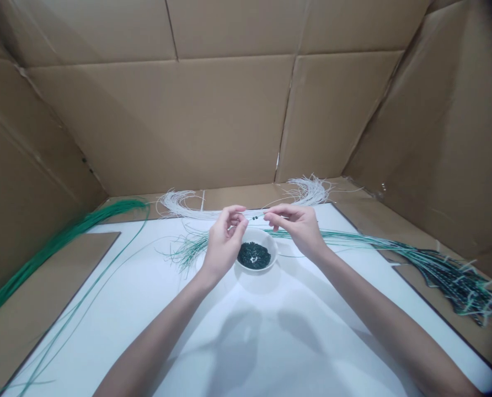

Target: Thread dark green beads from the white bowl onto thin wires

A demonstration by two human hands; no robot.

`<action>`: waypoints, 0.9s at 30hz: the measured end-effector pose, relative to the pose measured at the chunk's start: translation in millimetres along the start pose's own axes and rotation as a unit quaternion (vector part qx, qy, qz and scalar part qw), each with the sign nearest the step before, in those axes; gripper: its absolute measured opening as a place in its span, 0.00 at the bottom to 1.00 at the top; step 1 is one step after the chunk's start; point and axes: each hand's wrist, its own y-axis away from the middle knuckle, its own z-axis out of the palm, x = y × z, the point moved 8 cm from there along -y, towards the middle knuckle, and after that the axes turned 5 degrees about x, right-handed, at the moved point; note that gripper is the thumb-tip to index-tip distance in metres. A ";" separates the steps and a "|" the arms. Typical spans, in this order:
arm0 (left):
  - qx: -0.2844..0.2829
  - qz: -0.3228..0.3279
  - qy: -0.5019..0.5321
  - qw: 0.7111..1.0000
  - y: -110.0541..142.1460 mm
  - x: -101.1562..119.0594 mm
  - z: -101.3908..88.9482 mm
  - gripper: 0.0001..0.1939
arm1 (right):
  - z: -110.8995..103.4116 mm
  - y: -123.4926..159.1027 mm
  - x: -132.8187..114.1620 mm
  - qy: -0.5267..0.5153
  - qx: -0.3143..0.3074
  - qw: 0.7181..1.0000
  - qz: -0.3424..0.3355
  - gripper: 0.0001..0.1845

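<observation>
Above the far rim of a white bowl point(273, 256), my two hands face each other with pinched fingers. Between them runs a thin cord with a few small dark beads point(255, 218) on it. My left hand point(226, 234) pinches the cord at one side of the beads. At the other side, my right hand point(296, 223) pinches it between thumb and forefinger. Many dark green beads point(253, 255) fill the bowl, with a small pale spot in their middle. The cord's ends are too fine to follow.
Green cords point(64, 248) lie in a bundle at the left. White cords point(180, 203) curve behind my hands. At the right lies a bundle of beaded cords point(456, 281), its green strands reaching behind the bowl. Cardboard walls point(229, 121) enclose the white board point(146, 331).
</observation>
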 end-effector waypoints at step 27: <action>-0.002 -0.018 -0.093 0.995 -3.9 -3.7 -4.5 0.10 | 62.7 39.0 87.3 0.379 -0.409 0.830 -0.009 0.09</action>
